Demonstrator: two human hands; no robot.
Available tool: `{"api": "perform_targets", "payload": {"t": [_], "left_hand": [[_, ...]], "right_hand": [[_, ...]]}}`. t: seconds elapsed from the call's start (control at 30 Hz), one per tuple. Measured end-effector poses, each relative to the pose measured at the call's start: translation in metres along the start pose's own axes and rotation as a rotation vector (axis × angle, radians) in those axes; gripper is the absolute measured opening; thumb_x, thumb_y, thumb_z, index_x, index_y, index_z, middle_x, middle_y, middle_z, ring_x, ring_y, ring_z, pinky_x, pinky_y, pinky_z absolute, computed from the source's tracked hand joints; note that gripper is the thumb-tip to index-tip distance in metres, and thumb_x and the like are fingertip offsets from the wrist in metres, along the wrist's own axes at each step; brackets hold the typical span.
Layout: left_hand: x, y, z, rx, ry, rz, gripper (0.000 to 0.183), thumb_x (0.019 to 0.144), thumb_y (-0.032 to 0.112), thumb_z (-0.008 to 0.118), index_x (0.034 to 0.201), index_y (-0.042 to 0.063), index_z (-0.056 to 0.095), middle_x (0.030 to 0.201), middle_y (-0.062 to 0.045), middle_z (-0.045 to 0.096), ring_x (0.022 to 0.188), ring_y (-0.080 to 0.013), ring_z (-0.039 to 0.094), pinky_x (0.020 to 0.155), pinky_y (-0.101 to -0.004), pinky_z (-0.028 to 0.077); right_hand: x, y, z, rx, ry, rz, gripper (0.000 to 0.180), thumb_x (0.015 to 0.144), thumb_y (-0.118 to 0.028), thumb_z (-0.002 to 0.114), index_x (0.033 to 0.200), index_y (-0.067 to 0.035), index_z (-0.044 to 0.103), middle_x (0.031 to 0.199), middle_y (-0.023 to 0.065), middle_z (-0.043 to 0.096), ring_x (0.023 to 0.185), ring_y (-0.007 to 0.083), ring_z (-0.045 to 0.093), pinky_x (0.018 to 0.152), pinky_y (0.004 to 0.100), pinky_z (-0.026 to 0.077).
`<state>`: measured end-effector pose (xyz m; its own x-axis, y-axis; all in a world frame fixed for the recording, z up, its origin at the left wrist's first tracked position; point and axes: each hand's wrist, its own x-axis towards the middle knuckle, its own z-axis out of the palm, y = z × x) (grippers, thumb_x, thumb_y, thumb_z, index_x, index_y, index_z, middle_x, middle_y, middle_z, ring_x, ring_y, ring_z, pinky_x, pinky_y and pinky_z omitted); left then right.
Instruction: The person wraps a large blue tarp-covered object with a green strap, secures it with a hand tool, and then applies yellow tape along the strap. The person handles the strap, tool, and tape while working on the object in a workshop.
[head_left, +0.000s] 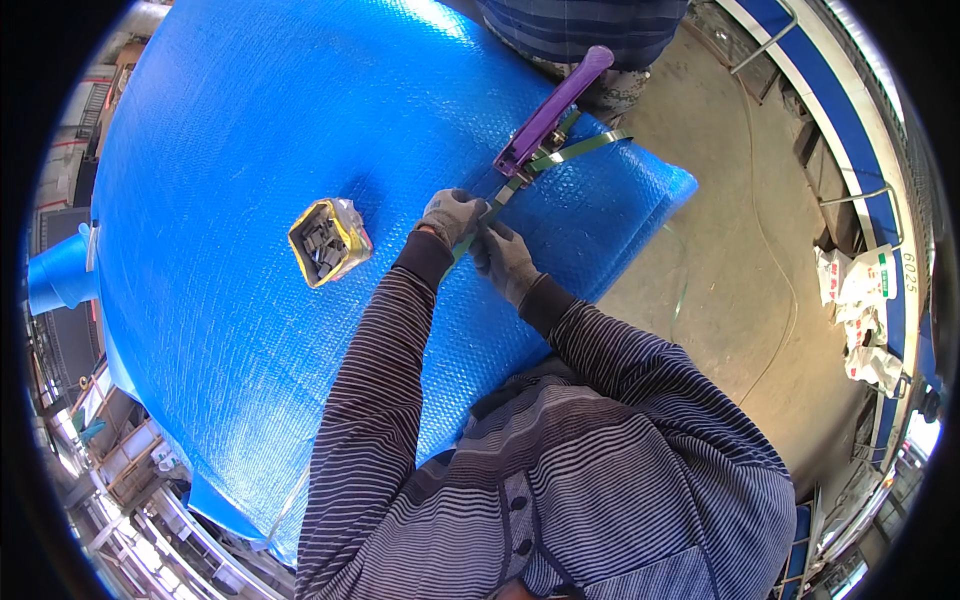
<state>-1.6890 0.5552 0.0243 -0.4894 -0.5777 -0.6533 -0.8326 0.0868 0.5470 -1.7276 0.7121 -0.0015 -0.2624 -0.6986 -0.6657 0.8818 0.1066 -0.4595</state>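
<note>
Both of my hands wear grey work gloves and meet at a green strapping band across blue bubble wrap. My left hand has its fingers closed on the band. Just below it, the fingertips of my right hand pinch at the same stretch of band. A metal strap seal sits on the band beyond my fingers. Farther out, a purple strapping tensioner rests on the wrap with its handle raised. The band's loose end sticks out to the right of the tool.
Left of my hands, a yellow-edged bag of metal seals stands on the wrap. Another person in a striped top is at the far edge. A blue wrap roll juts out at left. White sacks and a thin cable lie at right.
</note>
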Motion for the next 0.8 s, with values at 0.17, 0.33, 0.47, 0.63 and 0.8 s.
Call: {"api": "perform_targets", "payload": {"t": [0.17,0.33,0.47,0.63,0.8], "left_hand": [[-0.004,0.001,-0.004,0.187,-0.018,0.19,0.039,0.093,0.036,0.075,0.115,0.004,0.08,0.103,-0.013,0.079,0.094,-0.0244,0.075,0.085,-0.0383,0.058],[-0.021,0.009,-0.007,0.106,-0.211,0.161,0.037,0.096,0.035,0.073,0.118,0.006,0.077,0.101,-0.009,0.079,0.094,-0.0221,0.074,0.083,-0.0385,0.058],[-0.031,0.015,0.013,0.183,-0.059,0.108,0.033,0.097,0.031,0.071,0.118,0.007,0.073,0.107,-0.013,0.079,0.1,-0.0294,0.075,0.086,-0.0425,0.057],[-0.035,0.013,0.034,0.456,0.188,0.168,0.036,0.096,0.034,0.071,0.126,0.014,0.07,0.118,-0.016,0.077,0.112,-0.0397,0.072,0.094,-0.0492,0.057],[-0.048,0.008,0.033,0.196,0.268,0.108,0.059,0.085,0.041,0.085,0.133,0.011,0.068,0.116,-0.016,0.078,0.113,-0.0367,0.073,0.098,-0.0467,0.057]], "right_hand": [[-0.005,-0.008,0.002,0.021,-0.049,0.019,0.018,0.111,-0.023,0.055,0.111,-0.008,0.064,0.073,0.004,0.063,0.055,0.0151,0.057,0.048,0.0314,0.043],[-0.059,-0.017,-0.003,-0.472,-0.266,0.124,0.022,0.112,-0.024,0.055,0.118,-0.004,0.064,0.078,0.0053,0.065,0.065,0.0151,0.064,0.056,0.032,0.052],[-0.099,-0.007,-0.02,-0.692,-0.346,-0.041,0.028,0.11,-0.015,0.057,0.134,0.0,0.062,0.08,0.0043,0.062,0.068,0.0119,0.061,0.06,0.0305,0.053],[-0.095,0.007,-0.033,-0.757,-0.338,-0.176,0.032,0.108,-0.01,0.06,0.139,-0.001,0.06,0.08,0.0032,0.061,0.068,0.0108,0.059,0.062,0.0306,0.054],[-0.096,0.015,-0.034,-0.839,-0.277,-0.292,0.029,0.107,-0.01,0.061,0.135,-0.002,0.063,0.082,0.007,0.066,0.071,0.0125,0.064,0.064,0.032,0.055]]}}
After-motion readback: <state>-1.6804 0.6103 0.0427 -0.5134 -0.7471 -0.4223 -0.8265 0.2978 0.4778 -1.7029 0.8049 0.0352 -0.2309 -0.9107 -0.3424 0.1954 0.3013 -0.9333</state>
